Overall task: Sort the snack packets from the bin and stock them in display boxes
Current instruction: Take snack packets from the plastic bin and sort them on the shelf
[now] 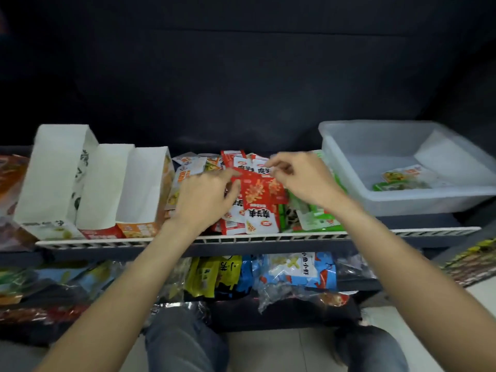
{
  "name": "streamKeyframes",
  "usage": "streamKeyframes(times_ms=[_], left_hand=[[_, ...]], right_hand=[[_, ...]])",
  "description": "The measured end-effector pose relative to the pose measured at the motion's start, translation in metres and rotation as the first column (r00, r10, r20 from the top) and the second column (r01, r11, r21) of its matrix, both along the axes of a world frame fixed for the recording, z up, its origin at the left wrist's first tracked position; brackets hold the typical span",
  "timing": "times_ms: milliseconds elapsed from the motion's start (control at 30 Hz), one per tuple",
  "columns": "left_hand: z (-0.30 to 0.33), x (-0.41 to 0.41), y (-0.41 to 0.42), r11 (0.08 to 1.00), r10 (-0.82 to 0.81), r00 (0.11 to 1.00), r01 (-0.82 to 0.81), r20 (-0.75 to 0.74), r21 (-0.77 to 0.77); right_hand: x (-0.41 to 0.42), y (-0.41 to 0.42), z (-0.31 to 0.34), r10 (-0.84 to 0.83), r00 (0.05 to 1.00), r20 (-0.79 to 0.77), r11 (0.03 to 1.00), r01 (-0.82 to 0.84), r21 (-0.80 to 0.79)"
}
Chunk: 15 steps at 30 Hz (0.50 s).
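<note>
While hands [206, 197] sort, red packets [255, 191], Chinese lettering

The blue-and-white bag [298, 269] on the lower shelf reads "小鱼小虾". The red-and-white packet [261, 220] near the upper shelf's front edge carries large black characters, too blurred to read surely.

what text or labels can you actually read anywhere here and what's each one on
"小鱼小虾": on the blue and white bag on the lower shelf.
Large black characters on the red and white packets under the hands: blurred, not surely readable.
Dark character on the yellow bag: unreadable.
Print on the display boxes and on the packets in the clear bin: too small or blurred.
</note>
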<state>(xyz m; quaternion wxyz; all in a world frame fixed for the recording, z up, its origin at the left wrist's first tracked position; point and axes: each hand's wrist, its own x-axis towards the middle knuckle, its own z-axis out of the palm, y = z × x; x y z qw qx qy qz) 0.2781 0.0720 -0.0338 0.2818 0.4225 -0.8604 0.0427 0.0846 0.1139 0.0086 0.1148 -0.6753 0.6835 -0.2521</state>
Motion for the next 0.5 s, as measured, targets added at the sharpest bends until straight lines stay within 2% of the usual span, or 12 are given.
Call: streamKeyframes(times_ms=[100,200,267,333,433,500], left_hand=[[0.012,-0.060,-0.013,0.956,-0.289,0.956,0.291,-0.058,0.023],[0.024,-0.137,-0.022,0.841,-0.505,0.850,0.523,-0.148,0.136],[0.027,-0.193,-0.033,0.784,-0.562,0.811,0.585,-0.164,0.208],[0.027,-0.247,-0.042,0.749,-0.582,0.796,0.604,-0.165,0.272],[0.014,-0.315,-0.053,0.682,-0.588,0.784,0.612,-0.198,0.399],[0.001,-0.349,-0.061,0.623,-0.548,0.794,0.598,-0.265,0.504]], right_hand=[[-0.070,0.016,0.021,-0.130,0.984,-0.122,0.979,0.147,0.142],[-0.143,0.021,0.025,-0.258,0.958,-0.122,0.944,0.277,0.178],[-0.192,0.018,0.015,-0.332,0.928,-0.168,0.911,0.362,0.198],[-0.241,0.012,-0.001,-0.338,0.907,-0.250,0.886,0.396,0.240],[-0.297,0.005,-0.021,-0.263,0.913,-0.313,0.842,0.375,0.387],[-0.325,-0.002,-0.030,-0.167,0.938,-0.303,0.775,0.314,0.548]])
